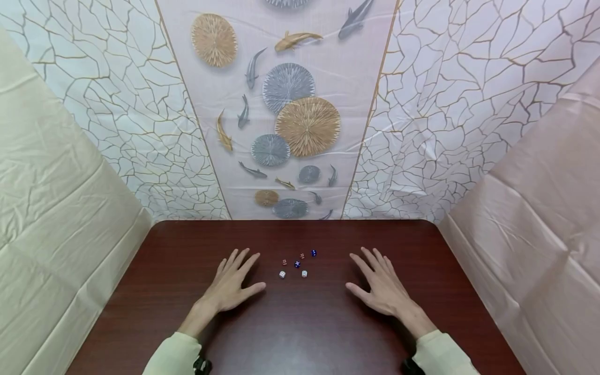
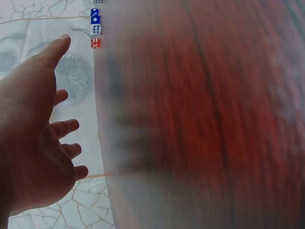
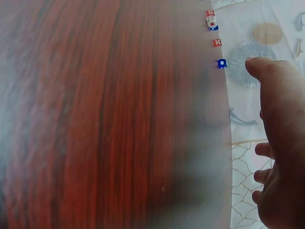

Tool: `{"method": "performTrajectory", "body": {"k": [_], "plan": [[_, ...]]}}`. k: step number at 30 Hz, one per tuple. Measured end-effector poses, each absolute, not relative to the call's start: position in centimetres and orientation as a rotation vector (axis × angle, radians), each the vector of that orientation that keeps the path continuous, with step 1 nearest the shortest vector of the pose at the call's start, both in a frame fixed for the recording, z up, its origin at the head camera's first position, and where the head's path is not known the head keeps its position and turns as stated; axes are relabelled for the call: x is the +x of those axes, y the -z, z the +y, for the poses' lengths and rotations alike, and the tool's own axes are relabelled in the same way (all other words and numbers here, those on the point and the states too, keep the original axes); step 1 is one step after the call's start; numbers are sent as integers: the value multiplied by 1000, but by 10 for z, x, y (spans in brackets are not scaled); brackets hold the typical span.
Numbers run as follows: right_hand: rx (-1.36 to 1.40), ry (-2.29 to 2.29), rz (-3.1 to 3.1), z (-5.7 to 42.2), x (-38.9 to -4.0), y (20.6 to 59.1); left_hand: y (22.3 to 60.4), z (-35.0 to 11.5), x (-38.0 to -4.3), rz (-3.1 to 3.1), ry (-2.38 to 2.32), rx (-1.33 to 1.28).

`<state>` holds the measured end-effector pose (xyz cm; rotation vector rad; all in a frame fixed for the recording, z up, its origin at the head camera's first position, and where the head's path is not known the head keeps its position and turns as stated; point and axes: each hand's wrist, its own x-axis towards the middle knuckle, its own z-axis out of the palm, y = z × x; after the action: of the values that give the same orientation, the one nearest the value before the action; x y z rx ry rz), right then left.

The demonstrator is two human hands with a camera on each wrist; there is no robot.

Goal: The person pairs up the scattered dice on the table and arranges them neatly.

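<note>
Several small dice lie loosely grouped on the dark wood table (image 1: 300, 323). Two are white, a left one (image 1: 282, 274) and a right one (image 1: 304, 273), nearest the person. A blue die (image 1: 297, 264) sits behind them between two red dice, one to its left (image 1: 284, 262) and one to its right (image 1: 302, 255). Farthest right is another blue die (image 1: 314, 253). My left hand (image 1: 229, 286), fingers spread and palm down, is left of the dice, holding nothing. Mirroring it on the right, my right hand (image 1: 383, 286) also has spread fingers and holds nothing. Both wrist views show the thumbs apart from the dice.
A patterned cloth backdrop (image 1: 290, 177) with fish and round leaf shapes hangs behind the table's far edge. Plain beige cloth walls stand on the left (image 1: 61, 219) and on the right (image 1: 529, 224). Dark straps circle both wrists by the pale sleeves.
</note>
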<state>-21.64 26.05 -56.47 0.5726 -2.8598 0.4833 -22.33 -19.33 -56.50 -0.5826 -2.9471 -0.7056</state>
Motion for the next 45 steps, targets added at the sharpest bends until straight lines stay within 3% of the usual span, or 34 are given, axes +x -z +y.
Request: {"method": "performTrajectory", "body": {"k": [22,45], "plan": [[668,-630,-2758,236,-220,565,560,-173,-227,-2930,966,-699],[744,-764,-2780,205,-225,563,565,-150,-239,-2835,871,-835]]}}
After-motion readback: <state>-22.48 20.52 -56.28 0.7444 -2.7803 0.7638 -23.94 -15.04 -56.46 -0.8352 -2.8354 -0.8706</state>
